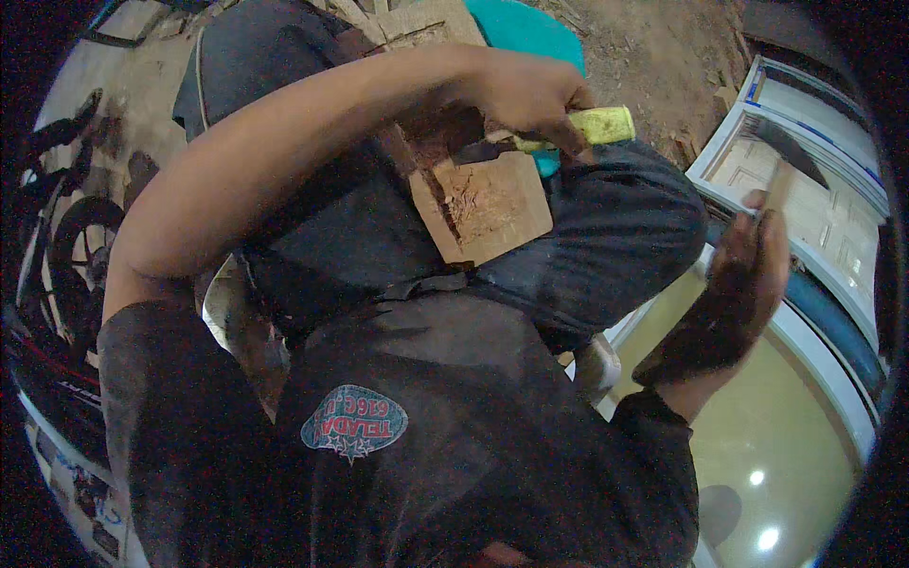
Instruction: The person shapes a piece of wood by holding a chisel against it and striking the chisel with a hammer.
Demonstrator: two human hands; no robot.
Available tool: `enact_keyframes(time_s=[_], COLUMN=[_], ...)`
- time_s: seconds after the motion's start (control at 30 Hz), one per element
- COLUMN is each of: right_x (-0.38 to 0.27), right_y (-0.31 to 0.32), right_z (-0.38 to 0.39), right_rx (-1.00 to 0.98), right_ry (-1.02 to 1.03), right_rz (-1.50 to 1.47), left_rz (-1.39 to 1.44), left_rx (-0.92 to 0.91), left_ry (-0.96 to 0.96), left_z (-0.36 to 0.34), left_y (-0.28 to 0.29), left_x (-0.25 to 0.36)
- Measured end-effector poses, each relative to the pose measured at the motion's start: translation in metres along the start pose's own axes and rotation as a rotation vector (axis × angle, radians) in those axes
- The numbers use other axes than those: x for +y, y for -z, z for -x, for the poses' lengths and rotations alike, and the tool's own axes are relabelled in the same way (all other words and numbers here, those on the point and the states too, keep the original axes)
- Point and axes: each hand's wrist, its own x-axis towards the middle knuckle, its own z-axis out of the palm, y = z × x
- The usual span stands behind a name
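My left hand (pixel 535 95) reaches across from the left, fingers wrapped round the yellow handle of a chisel (pixel 604 125); its blade end is mostly hidden beneath the hand. Just below that hand lies a pale wooden block (pixel 497 204) with a rough, chipped hollow and a dark groove, resting over my lap between dark trousers. Out to the right, my right hand (pixel 755 248) is raised and closed round the light wooden handle of a tool (pixel 779 186). That tool's dark, wide head is blurred, so I cannot tell its kind. It stands well apart from the chisel.
Something teal with a rounded edge (pixel 535 33) sits beyond the wood. Wood chips litter the brown ground (pixel 653 66). White-framed panels (pixel 805 180) stand at the right, close to the raised tool. A dark wheel (pixel 80 241) shows at the far left.
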Motion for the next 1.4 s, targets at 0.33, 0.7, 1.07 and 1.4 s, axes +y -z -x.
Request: enact_keyframes(time_s=[0.33,0.7,1.07,1.4], right_x=[0.07,0.058,0.044,0.038], right_y=[0.012,0.007,-0.014,-0.005], right_z=[-0.009,0.004,0.014,-0.002], right_rx=[-0.148,-0.29,-0.388,-0.298], right_ry=[0.135,-0.1,-0.287,-0.11], right_rz=[0.333,0.23,0.153,-0.22], left_rz=[-0.078,-0.069,-0.061,-0.013], left_rx=[0.049,0.058,0.154,0.134], left_ry=[-0.126,0.001,-0.012,0.054], left_z=[-0.002,0.005,0.003,0.001], left_y=[-0.001,-0.003,-0.006,-0.008], left_x=[-0.016,-0.007,-0.012,-0.016])
